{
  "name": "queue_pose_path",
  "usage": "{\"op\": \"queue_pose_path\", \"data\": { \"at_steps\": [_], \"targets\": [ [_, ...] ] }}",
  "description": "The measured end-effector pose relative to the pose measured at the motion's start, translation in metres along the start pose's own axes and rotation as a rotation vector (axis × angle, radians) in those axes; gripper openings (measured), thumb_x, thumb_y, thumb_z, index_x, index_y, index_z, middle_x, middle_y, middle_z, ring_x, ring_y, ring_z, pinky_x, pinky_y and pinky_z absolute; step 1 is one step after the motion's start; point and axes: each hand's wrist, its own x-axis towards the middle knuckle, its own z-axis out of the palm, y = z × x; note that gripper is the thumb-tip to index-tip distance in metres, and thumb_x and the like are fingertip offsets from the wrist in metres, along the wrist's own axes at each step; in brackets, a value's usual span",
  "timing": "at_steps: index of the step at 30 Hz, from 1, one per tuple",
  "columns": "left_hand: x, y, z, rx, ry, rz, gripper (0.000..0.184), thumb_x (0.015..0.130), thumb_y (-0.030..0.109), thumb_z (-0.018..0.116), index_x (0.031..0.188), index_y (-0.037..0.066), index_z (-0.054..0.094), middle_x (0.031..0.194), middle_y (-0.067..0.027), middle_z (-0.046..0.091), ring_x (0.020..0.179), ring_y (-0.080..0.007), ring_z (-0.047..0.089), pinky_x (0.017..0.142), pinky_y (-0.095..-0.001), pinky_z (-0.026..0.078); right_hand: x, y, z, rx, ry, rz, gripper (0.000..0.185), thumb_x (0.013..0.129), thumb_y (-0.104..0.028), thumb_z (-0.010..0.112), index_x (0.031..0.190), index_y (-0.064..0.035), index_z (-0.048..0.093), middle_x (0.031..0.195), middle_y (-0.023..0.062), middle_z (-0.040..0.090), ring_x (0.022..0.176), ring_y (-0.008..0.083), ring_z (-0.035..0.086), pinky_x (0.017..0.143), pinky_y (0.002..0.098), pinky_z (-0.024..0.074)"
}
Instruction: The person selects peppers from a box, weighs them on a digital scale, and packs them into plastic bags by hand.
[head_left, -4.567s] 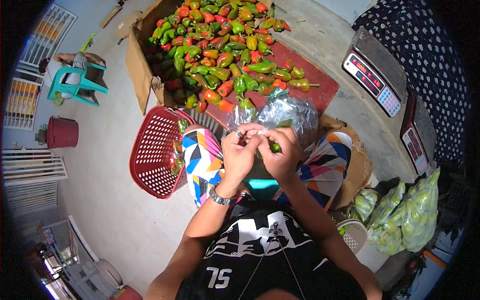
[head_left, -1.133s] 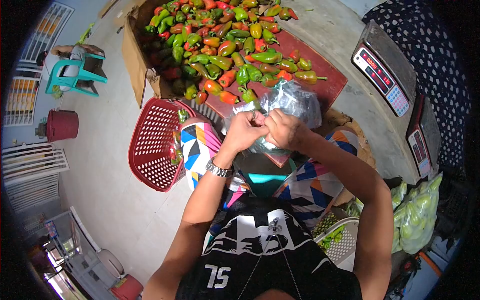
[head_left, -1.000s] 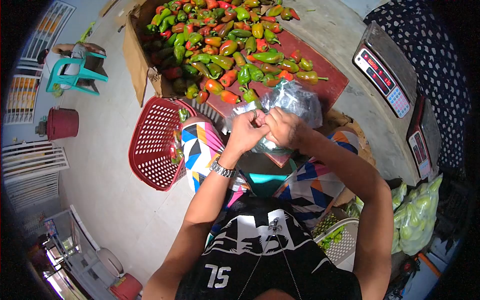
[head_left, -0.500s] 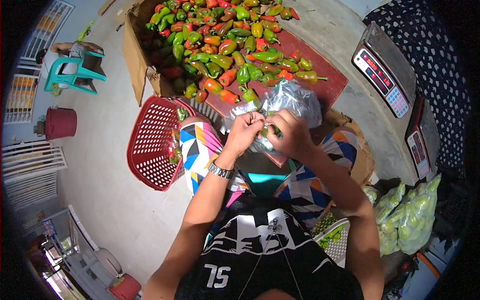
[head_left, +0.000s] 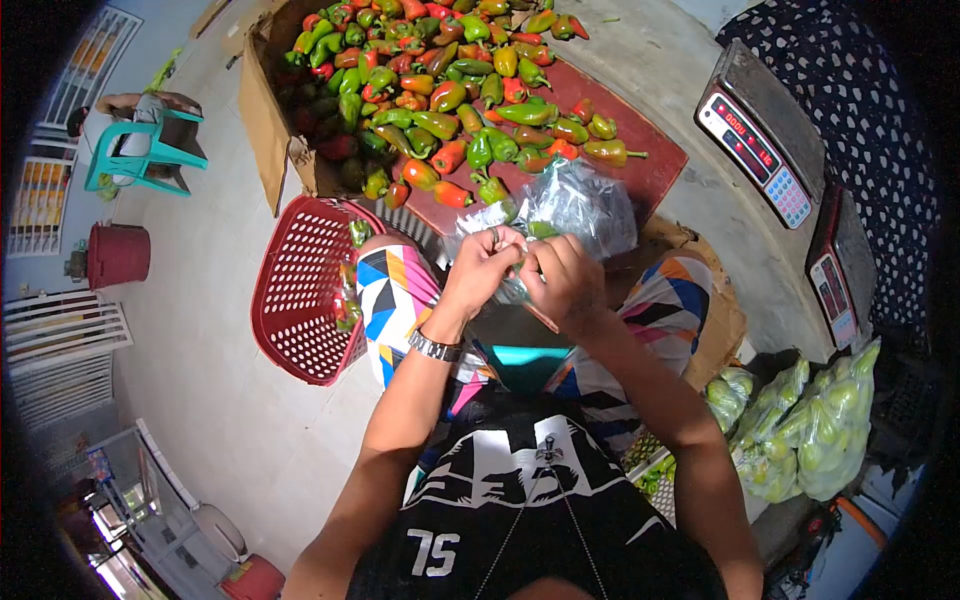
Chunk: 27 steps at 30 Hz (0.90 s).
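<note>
Head view: left hand (head_left: pixel 482 268) and right hand (head_left: pixel 562 284), grips pinching clear plastic (head_left: pixel 512 290); two scales (head_left: pixel 752 148), one red basket (head_left: pixel 298 290).

The board (head_left: pixel 655 165) is positioned directly before me. Loose peppers (head_left: pixel 445 97) cover its far and left portions and continue into the carton (head_left: pixel 262 140), which adjoins it at left. The plastic heap (head_left: pixel 585 212) rests on the near part of the board, just beyond my right hand (head_left: pixel 563 280). A plastic bag (head_left: pixel 513 290) sits between my left hand (head_left: pixel 487 268) and my right. The basket (head_left: pixel 290 290) stands on the floor beside my left knee, with bagged peppers (head_left: pixel 347 298) inside. At right, the first scale (head_left: pixel 765 145) stands farther out, the second scale (head_left: pixel 840 270) nearer. Filled bags (head_left: pixel 828 430) occupy the near right. At far left, a person (head_left: pixel 112 118) is on a chair (head_left: pixel 150 158); a tub (head_left: pixel 118 256) stands nearer to me.
</note>
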Motion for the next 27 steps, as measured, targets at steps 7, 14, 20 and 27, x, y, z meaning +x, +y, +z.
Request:
{"op": "queue_pose_path", "data": {
  "at_steps": [7,14,20,27],
  "targets": [
    [0.0,-0.001,0.0,-0.076,0.014,-0.022,0.01,0.092,0.01,0.071,0.096,0.001,0.071,0.083,-0.0006,0.071,0.068,-0.0057,0.059,0.064,-0.0225,0.045,0.003,0.006,0.005,0.05,0.016,-0.043,0.018,0.084,-0.017,0.069,0.09,-0.0069,0.055,0.084,0.0119,0.054,0.083,0.0326,0.059,0.067,0.0451,0.0526],
    [0.01,0.006,0.0,-0.026,0.06,-0.052,0.007,0.088,0.008,0.072,0.089,0.002,0.072,0.08,-0.0003,0.072,0.068,-0.005,0.059,0.062,-0.021,0.043,0.022,0.033,0.009,0.013,-0.079,-0.199,0.021,0.074,-0.021,0.069,0.083,-0.0077,0.055,0.079,0.0106,0.052,0.076,0.0311,0.058,0.061,0.0435,0.0515],
    [0.022,0.005,0.002,0.03,0.067,-0.007,0.008,0.083,0.002,0.074,0.09,0.001,0.07,0.079,0.0005,0.069,0.067,-0.0051,0.058,0.061,-0.0218,0.044,0.033,0.044,0.0,-0.048,-0.138,-0.349,0.023,0.068,-0.022,0.07,0.082,-0.0084,0.057,0.075,0.0071,0.051,0.072,0.0257,0.059,0.055,0.0385,0.0507],
    [0.023,0.008,0.009,0.358,0.113,0.098,0.01,0.083,0.002,0.074,0.091,0.002,0.068,0.078,0.0017,0.067,0.072,-0.0067,0.062,0.064,-0.0214,0.048,0.037,0.06,-0.001,0.02,-0.195,-0.433,0.023,0.066,-0.021,0.072,0.081,-0.0087,0.059,0.075,0.0058,0.051,0.071,0.0253,0.059,0.054,0.0391,0.0507]
  ]
}}
